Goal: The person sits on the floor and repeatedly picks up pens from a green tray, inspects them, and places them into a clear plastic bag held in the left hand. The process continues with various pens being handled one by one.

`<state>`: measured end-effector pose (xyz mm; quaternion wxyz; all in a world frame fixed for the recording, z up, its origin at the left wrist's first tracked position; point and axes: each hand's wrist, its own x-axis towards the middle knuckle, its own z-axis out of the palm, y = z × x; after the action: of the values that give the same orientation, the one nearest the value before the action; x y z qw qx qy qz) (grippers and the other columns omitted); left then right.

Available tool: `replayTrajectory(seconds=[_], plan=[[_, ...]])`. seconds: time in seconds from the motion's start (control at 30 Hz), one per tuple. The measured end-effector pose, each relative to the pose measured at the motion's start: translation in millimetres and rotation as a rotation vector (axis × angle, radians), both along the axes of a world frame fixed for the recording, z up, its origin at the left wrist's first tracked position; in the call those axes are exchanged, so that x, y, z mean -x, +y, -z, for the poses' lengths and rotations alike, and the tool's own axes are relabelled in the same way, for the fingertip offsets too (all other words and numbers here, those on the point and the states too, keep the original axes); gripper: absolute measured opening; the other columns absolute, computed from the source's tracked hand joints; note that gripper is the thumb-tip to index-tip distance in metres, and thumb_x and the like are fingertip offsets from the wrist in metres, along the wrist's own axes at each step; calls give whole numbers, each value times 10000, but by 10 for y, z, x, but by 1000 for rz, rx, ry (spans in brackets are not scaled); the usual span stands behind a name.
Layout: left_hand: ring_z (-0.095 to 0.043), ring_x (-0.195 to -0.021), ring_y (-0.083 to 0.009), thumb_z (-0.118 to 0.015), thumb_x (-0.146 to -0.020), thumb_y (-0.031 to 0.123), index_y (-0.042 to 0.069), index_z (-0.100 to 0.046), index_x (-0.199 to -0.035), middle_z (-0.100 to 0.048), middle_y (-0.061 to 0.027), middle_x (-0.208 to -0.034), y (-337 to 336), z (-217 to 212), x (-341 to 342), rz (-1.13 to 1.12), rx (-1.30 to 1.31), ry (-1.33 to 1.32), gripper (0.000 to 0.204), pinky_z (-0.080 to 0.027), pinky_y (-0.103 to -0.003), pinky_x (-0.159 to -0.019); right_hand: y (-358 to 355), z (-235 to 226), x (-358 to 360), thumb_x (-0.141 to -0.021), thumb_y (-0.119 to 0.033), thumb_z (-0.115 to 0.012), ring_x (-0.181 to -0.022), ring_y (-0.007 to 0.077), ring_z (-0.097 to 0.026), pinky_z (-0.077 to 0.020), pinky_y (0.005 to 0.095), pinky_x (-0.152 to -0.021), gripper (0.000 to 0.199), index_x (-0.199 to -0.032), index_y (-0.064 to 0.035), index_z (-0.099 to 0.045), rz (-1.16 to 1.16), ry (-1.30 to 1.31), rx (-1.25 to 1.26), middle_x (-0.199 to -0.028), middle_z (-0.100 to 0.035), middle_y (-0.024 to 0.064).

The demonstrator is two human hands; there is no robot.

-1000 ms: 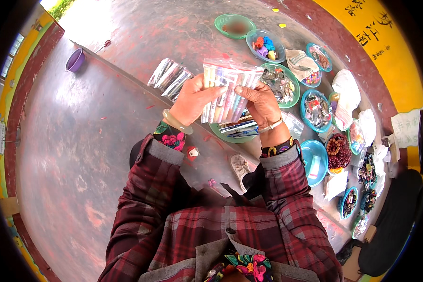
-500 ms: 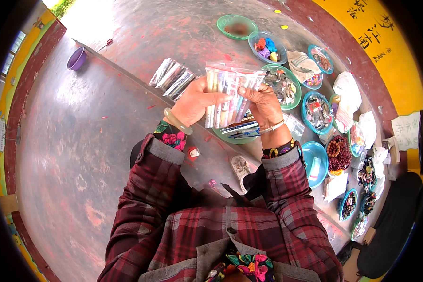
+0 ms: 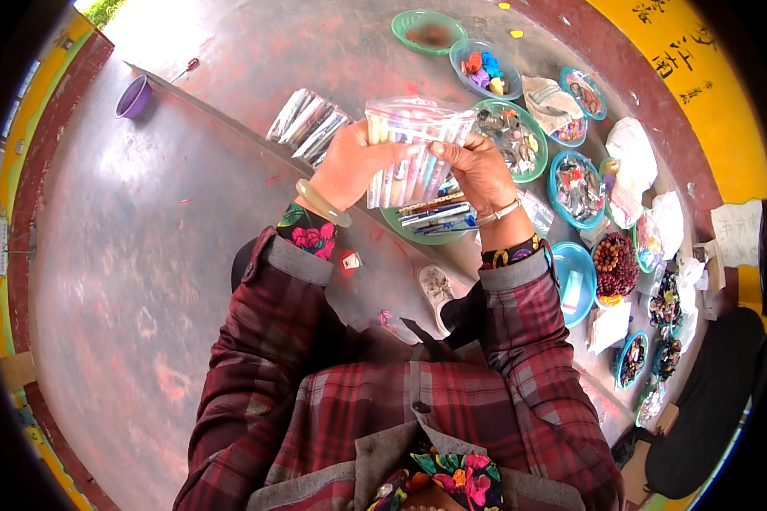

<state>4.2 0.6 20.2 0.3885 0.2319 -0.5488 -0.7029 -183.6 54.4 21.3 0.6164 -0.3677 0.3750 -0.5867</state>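
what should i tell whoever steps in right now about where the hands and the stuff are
Left hand: grips the left side of a clear plastic bag of slim sticks, held up in front of the body.
Right hand: grips the same bag from the right, fingers on its front.
Below the hands: a green plate with more sticks. Flat clear packets lie on the floor to the left; bowls of beads curve round to the right; a purple cup stands far left.
Done: the bag is filled and off the floor.
Left: whether its top is sealed cannot be told; it has not been set down.
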Motion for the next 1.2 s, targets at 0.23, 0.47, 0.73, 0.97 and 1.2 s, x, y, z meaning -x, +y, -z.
replayTrajectory(seconds=[0.23, 0.47, 0.73, 0.97, 1.2], plan=[[-602, -861, -115, -603, -837, 28, -46, -580, -1076, -642, -69, -982, -5, -131, -96, -109, -48, 120, 252, -495, -278, -774, -10, 110, 321, -832, -150, -652, -847, 111, -590, -460, 264, -745, 249, -1032, -2, -653, 108, 369, -49, -948, -678, 65], [-608, -946, -159, -573, -838, -43, -34, -567, -1094, -635, -88, -1038, -123, -162, -289, -154, 2, 66, 256, -489, -304, -838, -149, 800, 360, -802, -193, -563, -754, 288, -635, -499, 380, -669, 205, -869, -35, -674, 53, 1607, 220, -854, -657, 159], [-617, -970, -198, -571, -837, -30, -39, -540, -1127, -626, -118, -1071, -125, -146, -314, -68, -129, 261, 292, -495, -327, -852, -254, 1574, -153, -785, -138, -506, -783, 319, -626, -508, 419, -612, 172, -844, -54, -644, -319, 2074, 336, -929, -628, 151], [-619, -950, -186, -581, -839, -12, -29, -564, -1107, -633, -105, -1049, -114, -206, -409, -42, -180, 313, 270, -493, -323, -842, -277, 1783, -275, -799, -153, -518, -1034, 243, -529, -477, 408, -683, 206, -920, -64, -658, -160, 2012, 236, -949, -624, 101], [-613, -946, -164, -592, -829, -21, -29, -555, -1121, -628, -94, -1056, -120, -197, -400, -34, -99, 189, 294, -488, -312, -845, -234, 1763, -315, -807, -144, -524, -1056, 227, -521, -473, 397, -745, 203, -925, -72, -672, -146, 2103, 104, -1055, -600, 104]])
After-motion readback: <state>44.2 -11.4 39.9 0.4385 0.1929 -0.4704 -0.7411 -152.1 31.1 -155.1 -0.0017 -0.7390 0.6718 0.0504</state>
